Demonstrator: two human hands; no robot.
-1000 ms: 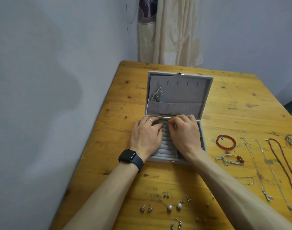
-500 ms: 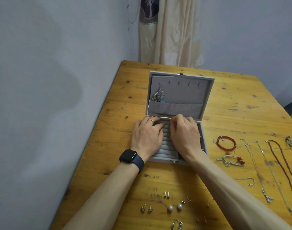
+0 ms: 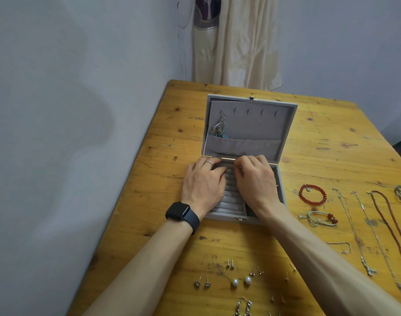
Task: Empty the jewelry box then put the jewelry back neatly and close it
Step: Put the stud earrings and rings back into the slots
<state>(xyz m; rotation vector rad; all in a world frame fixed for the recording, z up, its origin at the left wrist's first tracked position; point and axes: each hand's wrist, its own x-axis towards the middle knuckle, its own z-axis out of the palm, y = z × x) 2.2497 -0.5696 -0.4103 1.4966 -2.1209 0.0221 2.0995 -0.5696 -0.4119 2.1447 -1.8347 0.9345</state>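
Grey jewelry box (image 3: 259,126) — under the fingers (image 3: 249,161)

Table strip (image 3: 229,242) between jewelry box (image 3: 229,205) and earrings (image 3: 235,282)

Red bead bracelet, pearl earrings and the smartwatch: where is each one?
Red bead bracelet (image 3: 312,203): head view, lower arc of beads.
Pearl earrings (image 3: 235,282): head view, the left pearl.
Smartwatch (image 3: 177,210): head view, its dark face.

Far rows of the jewelry box (image 3: 232,202) are hidden under the left grip (image 3: 204,181) and right grip (image 3: 255,182). The drop earrings (image 3: 243,307) are cut off by the near edge.
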